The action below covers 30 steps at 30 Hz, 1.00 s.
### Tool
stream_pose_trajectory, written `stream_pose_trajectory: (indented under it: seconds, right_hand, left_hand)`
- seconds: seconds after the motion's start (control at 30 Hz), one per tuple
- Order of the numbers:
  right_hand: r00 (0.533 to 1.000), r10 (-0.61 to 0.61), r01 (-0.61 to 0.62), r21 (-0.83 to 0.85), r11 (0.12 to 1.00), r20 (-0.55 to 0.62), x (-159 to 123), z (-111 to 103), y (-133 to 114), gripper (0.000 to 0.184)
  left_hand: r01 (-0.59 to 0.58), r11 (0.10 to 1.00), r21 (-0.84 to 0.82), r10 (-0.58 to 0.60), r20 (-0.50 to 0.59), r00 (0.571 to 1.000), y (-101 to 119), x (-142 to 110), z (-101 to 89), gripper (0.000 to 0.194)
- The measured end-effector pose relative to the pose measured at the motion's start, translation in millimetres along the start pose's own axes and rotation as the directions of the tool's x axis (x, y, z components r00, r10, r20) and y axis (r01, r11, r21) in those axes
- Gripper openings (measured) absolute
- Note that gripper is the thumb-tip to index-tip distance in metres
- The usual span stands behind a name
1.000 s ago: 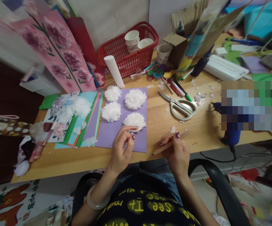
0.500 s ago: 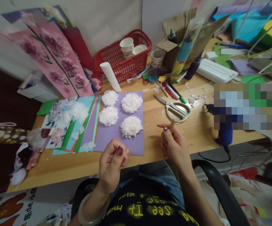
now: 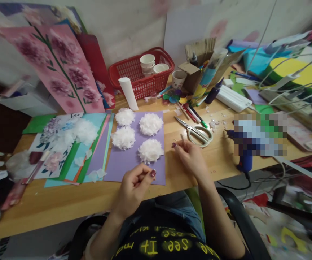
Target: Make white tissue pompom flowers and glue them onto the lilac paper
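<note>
- Four white ruffled flowers (image 3: 150, 124): on the purple sheet (image 3: 123, 169)
- Left hand (image 3: 136, 186): over the sheet's near edge; fingers pinched together, any content indiscernible
- Right hand (image 3: 190, 157): right of the sheet; fingers grasping an apparent thin stick (image 3: 182, 138)
- Risk: left knuckles, just before the nearest flower, could nudge it
- Obstacle: scissors (image 3: 199, 136), right of the sheet
- Glue gun (image 3: 244, 159): farther right

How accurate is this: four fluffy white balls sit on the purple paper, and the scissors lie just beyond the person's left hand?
Not quite: the head view shows the scissors just beyond the right hand, not the left hand. The four fluffy white balls do sit on the purple paper.
</note>
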State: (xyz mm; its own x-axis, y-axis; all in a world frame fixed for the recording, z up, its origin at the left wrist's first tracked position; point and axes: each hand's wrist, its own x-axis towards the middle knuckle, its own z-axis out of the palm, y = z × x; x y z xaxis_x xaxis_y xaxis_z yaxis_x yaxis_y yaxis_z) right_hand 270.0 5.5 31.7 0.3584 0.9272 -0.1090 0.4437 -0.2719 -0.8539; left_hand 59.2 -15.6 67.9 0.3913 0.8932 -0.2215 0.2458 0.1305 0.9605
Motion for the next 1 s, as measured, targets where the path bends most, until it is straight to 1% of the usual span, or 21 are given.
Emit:
stream_pose_trajectory:
  seconds: [0.07,0.13,0.17,0.2,0.27,0.3,0.37,0.4,0.43,0.5,0.53,0.6,0.67,0.73,0.87,1.0]
  right_hand:
    - [0.998,-0.007,0.01,0.053,0.999,-0.062,-4.6,-13.4,-0.3,0.025]
    - [0.992,0.002,0.017,0.143,0.99,-0.128,-14.3,-29.0,-3.1,0.028]
    - [0.987,0.011,0.02,0.189,0.982,-0.159,-20.3,-36.4,-4.7,0.029]
    - [0.984,0.015,0.025,0.218,0.976,-0.179,-26.0,-42.9,-6.0,0.029]
    - [0.982,-0.016,0.054,0.201,0.978,-0.188,-34.3,-51.1,-7.0,0.028]
    - [0.984,-0.049,0.078,0.167,0.983,-0.169,-35.5,-52.1,-6.5,0.027]
    - [0.987,-0.136,0.142,0.071,0.987,-0.084,-31.1,-47.6,-4.9,0.023]
    - [0.984,-0.174,0.175,0.013,0.985,-0.023,-25.9,-42.7,-4.3,0.023]
    - [0.978,-0.202,0.205,-0.056,0.977,0.045,-19.5,-36.5,-4.3,0.027]
    - [0.966,-0.197,0.23,-0.213,0.95,0.165,-5.9,-23.2,-6.4,0.039]
    - [0.962,-0.179,0.233,-0.274,0.933,0.208,0.1,-17.0,-8.4,0.041]
    - [0.957,-0.155,0.234,-0.329,0.915,0.247,8.1,-7.3,-12.8,0.035]
    - [0.956,-0.153,0.232,-0.328,0.916,0.249,11.2,-1.6,-16.1,0.025]
    - [0.959,-0.149,0.225,-0.323,0.919,0.242,11.2,0.9,-17.2,0.019]
    - [0.971,-0.135,0.195,-0.328,0.924,0.197,10.4,-0.3,-14.9,0.017]
    - [0.988,-0.131,0.152,-0.303,0.941,0.087,10.8,-7.6,-9.5,0.017]
  left_hand:
    - [0.048,0.998,0.048,-0.052,0.09,0.995,-3.0,7.1,0.1,0.032]
    - [0.065,0.993,0.094,-0.078,0.142,0.987,-5.0,13.1,5.1,0.024]
    - [0.054,0.991,0.12,-0.07,0.135,0.988,-5.1,15.7,9.4,0.021]
    - [0.025,0.988,0.152,-0.041,0.105,0.994,-4.5,18.1,14.4,0.021]
    - [-0.07,0.968,0.242,0.065,0.026,0.998,-1.4,22.8,25.5,0.031]
    - [-0.119,0.95,0.288,0.124,0.0,0.992,0.5,24.8,30.5,0.034]
    - [-0.189,0.916,0.354,0.211,-0.025,0.977,3.3,27.5,37.6,0.036]
    - [-0.203,0.908,0.368,0.231,-0.033,0.973,3.6,27.8,39.0,0.033]
    - [-0.2,0.906,0.374,0.232,-0.045,0.972,2.8,27.2,39.0,0.03]
    - [-0.158,0.911,0.381,0.198,-0.067,0.978,-2.0,24.3,35.1,0.02]
    - [-0.129,0.914,0.386,0.17,-0.074,0.983,-5.6,22.3,31.8,0.015]
    - [-0.069,0.917,0.392,0.107,-0.077,0.991,-14.1,18.6,24.4,0.008]
    - [-0.027,0.918,0.396,0.057,-0.064,0.996,-21.8,16.8,18.1,0.009]
    - [-0.003,0.91,0.415,0.023,-0.042,0.999,-27.1,17.0,13.9,0.012]
    - [0.016,0.862,0.506,-0.029,0.018,0.999,-30.0,20.1,10.4,0.016]
    - [-0.007,0.817,0.577,-0.047,0.078,0.996,-28.9,20.7,9.6,0.013]
